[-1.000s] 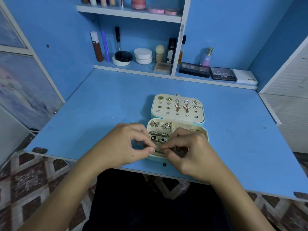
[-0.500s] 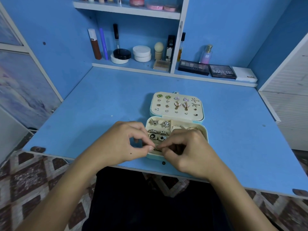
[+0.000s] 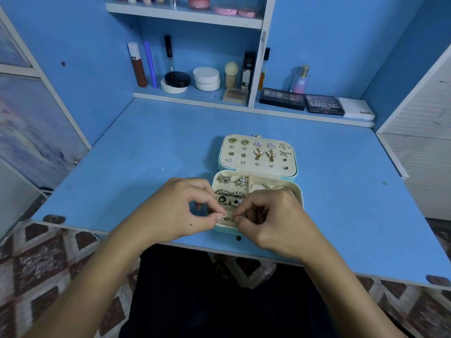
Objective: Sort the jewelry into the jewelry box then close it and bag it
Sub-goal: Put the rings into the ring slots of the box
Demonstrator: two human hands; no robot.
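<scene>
Open jewelry box (image 3: 299, 191) near front edge of blue worktop (image 3: 122, 167). Left hand (image 3: 178, 213) and right hand (image 3: 273, 220) over its front slot, fingers pinching one small ring (image 3: 229, 218) between them.

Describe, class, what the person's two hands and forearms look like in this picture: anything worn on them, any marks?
Both forearms are bare, with no sleeves in view. The left hand and the right hand wear no gloves, and no rings, bracelets or watch show. The left hand has a small dark spot near its wrist side. The fingernails look short and unpainted.
</scene>
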